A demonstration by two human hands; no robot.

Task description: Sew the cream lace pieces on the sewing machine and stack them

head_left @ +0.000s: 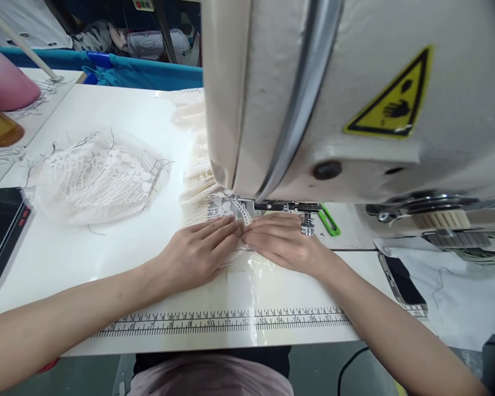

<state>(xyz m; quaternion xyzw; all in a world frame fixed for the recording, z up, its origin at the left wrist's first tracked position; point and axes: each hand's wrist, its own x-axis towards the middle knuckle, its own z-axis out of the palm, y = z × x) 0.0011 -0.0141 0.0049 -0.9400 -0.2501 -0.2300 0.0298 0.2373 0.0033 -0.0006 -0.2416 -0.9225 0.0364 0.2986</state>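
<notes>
Flat, both hands [241,242] press the lace piece [226,209].

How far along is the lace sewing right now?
Done, by the look of it: gathered lace lies piled behind the sewing machine. In hand: the left hand and right hand lie flat on the lace piece at the presser foot, fingertips meeting. Possibly left: a separate lace heap sits untouched on the table; how much remains unsewn is unclear.

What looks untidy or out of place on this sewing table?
Loose dark threads straggle around the lace pile at left. Otherwise both hands, left and right, lie flat on the lace strip at the machine.
</notes>
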